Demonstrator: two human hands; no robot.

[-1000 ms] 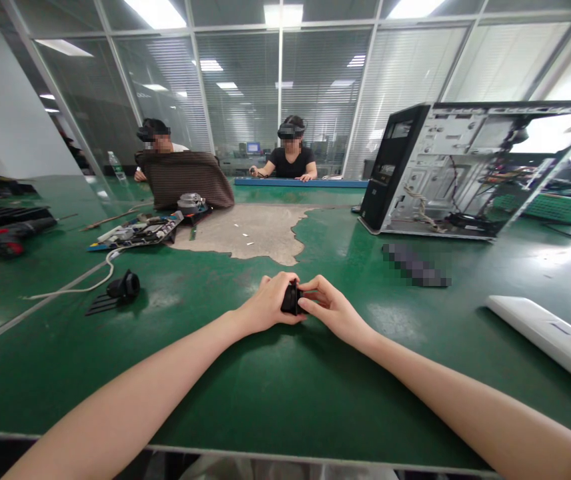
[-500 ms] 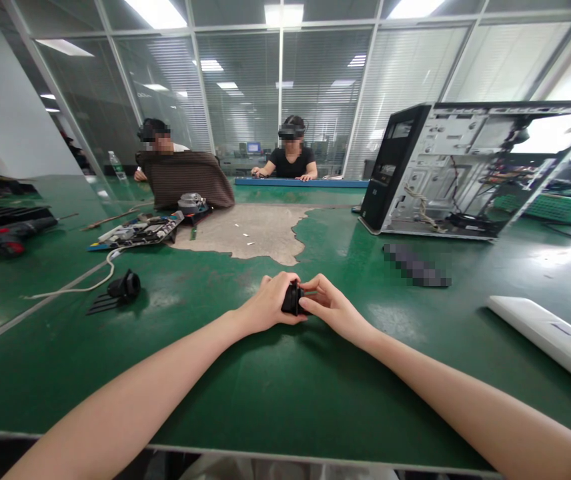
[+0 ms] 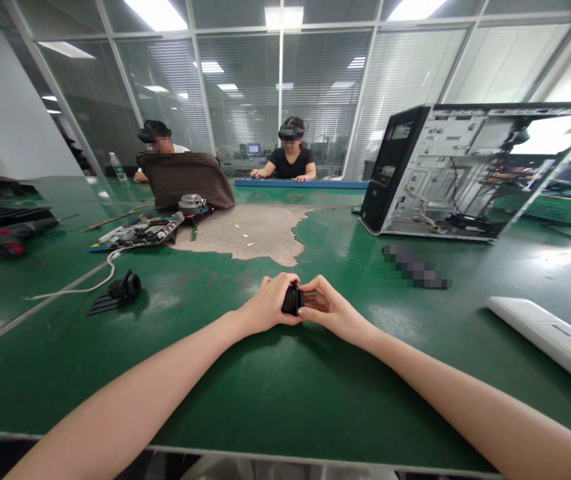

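A small black plastic part with a raised flange [image 3: 292, 301] is held between both hands, just above the green tabletop or resting on it; I cannot tell which. My left hand [image 3: 265, 307] wraps round its left side, thumb low and fingers over the top. From the right, my right hand [image 3: 333, 307] pinches the flange with thumb and fingertips. The fingers hide much of the part. Off to the left lies another black plastic piece [image 3: 124, 288], with a round collar and several thin prongs.
An opened computer case [image 3: 400, 180] stands at the right, with a long white object [image 3: 545, 333] nearer me. At the left are a circuit board [image 3: 140, 230], a white cable [image 3: 110, 267] and a dark red-marked tool [image 3: 8, 243]. Two people sit across the table [image 3: 225, 393].
My right thumb has shifted slightly lower on the black part's flange. The left hand and the part stay in nearly the same place.
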